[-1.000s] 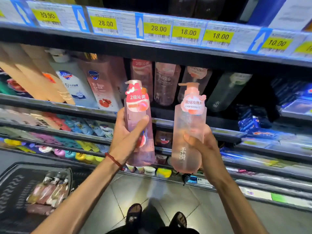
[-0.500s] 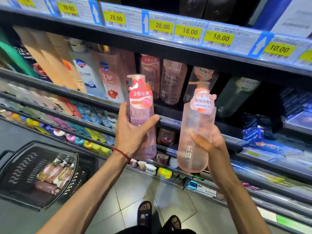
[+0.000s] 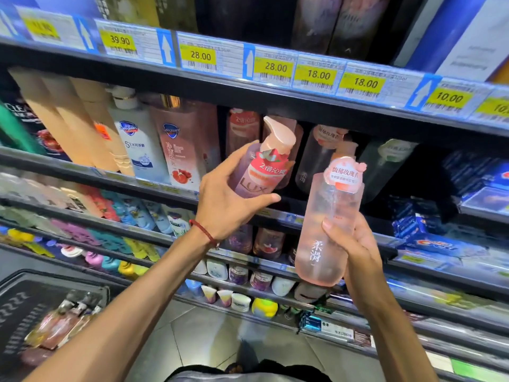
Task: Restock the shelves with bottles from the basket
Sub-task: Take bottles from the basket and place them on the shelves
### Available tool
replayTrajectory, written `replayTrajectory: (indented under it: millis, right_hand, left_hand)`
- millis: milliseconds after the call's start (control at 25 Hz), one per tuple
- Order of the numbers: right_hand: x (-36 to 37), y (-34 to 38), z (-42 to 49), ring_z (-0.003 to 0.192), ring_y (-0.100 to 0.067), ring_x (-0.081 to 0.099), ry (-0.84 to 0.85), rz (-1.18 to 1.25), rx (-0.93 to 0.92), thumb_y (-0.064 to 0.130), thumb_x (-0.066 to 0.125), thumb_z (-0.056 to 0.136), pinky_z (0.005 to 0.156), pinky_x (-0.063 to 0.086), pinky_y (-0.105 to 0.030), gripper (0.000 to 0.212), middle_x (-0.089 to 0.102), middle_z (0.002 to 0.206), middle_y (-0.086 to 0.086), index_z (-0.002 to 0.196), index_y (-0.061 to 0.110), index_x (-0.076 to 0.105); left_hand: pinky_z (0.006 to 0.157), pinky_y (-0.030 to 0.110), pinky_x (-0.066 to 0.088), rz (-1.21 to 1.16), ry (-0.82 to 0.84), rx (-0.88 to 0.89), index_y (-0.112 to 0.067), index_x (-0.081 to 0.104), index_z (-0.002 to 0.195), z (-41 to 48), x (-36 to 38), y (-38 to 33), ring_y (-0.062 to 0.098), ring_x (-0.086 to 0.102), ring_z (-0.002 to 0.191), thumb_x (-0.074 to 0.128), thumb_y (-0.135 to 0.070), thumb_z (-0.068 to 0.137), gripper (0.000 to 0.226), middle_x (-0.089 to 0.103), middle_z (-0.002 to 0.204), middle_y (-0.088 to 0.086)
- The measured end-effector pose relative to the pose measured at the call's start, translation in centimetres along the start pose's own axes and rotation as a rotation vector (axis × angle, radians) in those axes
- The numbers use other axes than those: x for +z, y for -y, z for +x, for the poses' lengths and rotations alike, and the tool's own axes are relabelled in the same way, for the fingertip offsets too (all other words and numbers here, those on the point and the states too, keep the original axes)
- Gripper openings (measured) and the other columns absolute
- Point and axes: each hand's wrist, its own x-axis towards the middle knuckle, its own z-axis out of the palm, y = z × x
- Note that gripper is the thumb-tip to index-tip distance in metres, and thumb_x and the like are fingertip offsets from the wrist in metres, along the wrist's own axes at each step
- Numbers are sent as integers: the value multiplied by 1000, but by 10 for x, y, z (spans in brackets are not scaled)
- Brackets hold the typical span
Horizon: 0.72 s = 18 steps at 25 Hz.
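My left hand (image 3: pixel 225 199) grips a pink Lux pump bottle (image 3: pixel 261 166) with a red label, tilted to the right, its top at the mouth of the shelf (image 3: pixel 82 175). My right hand (image 3: pixel 355 244) holds a pale pink clear pump bottle (image 3: pixel 327 224) upright, lower and in front of the shelf edge. Similar pink bottles (image 3: pixel 242 128) stand at the back of that shelf. The black basket (image 3: pixel 24 304) sits on the floor at lower left, with several bottles (image 3: pixel 57 326) lying in it.
White and pink Safeguard bottles (image 3: pixel 137 144) and tan bottles (image 3: pixel 68 119) fill the shelf to the left. Price tags (image 3: pixel 275 67) line the shelf above. Lower shelves hold small tubs (image 3: pixel 239 301) and blue boxes (image 3: pixel 418 224). Tiled floor (image 3: pixel 209 334) lies below.
My left hand has raised the Lux bottle and tipped it rightwards toward the shelf opening. The right hand and its bottle stay about where they were. The view has shifted left and up.
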Motion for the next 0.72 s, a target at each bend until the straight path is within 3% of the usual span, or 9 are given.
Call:
replayTrajectory:
  millis: [280,440,600,720]
  right_hand:
    - [6,-4,2,104,-26,74,-63,15,-24,24,81,82,87,56,-41,56,76,116,-7,132,15,58]
    - [12,-1,5,99,-22,75,-95,34,-36,26,73,79,80,58,-33,57,77,112,-4,132,12,58]
    - [18,1,6,96,-20,76,-101,13,-40,29,74,75,84,56,-38,58,78,108,-2,129,13,59]
    - [22,4,5,100,-20,76,-83,-1,-38,29,74,76,87,56,-40,58,78,111,-2,131,16,59]
  left_hand:
    - [96,29,55,51,82,152,-20,57,129,21,-4,-5,11,69,109,99,-22,61,80,70,120,-10]
    - [92,29,58,29,74,145,-14,60,126,28,-5,2,11,70,102,98,-19,63,74,71,113,-8]
    - [96,26,55,22,93,151,-18,63,126,32,-2,14,10,69,105,96,-13,64,70,72,114,-4]
    - [96,32,56,88,133,128,-16,65,124,30,2,30,13,68,105,95,-14,65,67,71,115,-2]
